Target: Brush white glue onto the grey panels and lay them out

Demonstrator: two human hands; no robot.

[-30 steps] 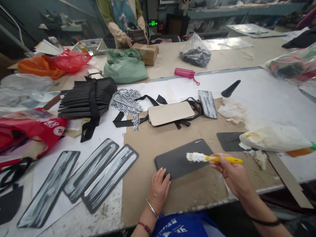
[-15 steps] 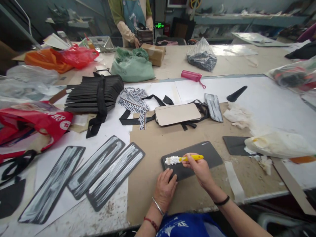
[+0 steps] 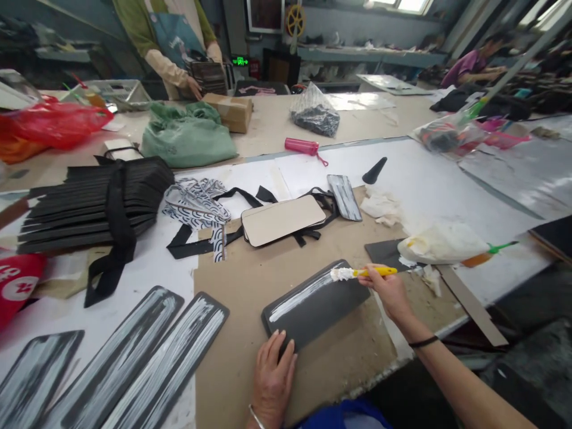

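Observation:
My right hand (image 3: 391,293) is closed around the yellow handle of a brush (image 3: 379,271), its bristles thick with white paste. The bristles rest near the far right part of a dark rounded panel (image 3: 308,325), and a white streak runs along its far long edge. With fingers stretched out, my left hand (image 3: 273,375) lies at the panel's near left corner. To the left lie several dark panels (image 3: 179,345) streaked with white. Beyond the panel is a beige rounded board (image 3: 286,219) on black straps. A whitish bag (image 3: 442,241) rests at right on a dark piece (image 3: 386,255).
Brown card (image 3: 232,357) lies under the work. A strapped stack of black strips (image 3: 89,205), patterned ribbon (image 3: 196,202), green bag (image 3: 187,134), carton (image 3: 230,112) and pink cylinder (image 3: 301,146) stand further off. A co-worker (image 3: 179,53) handles a stack across the table.
My right hand has drawn the brush rightward along the panel's far edge, leaving a white streak. My left hand stays by the near left corner. The camera view has turned to the right.

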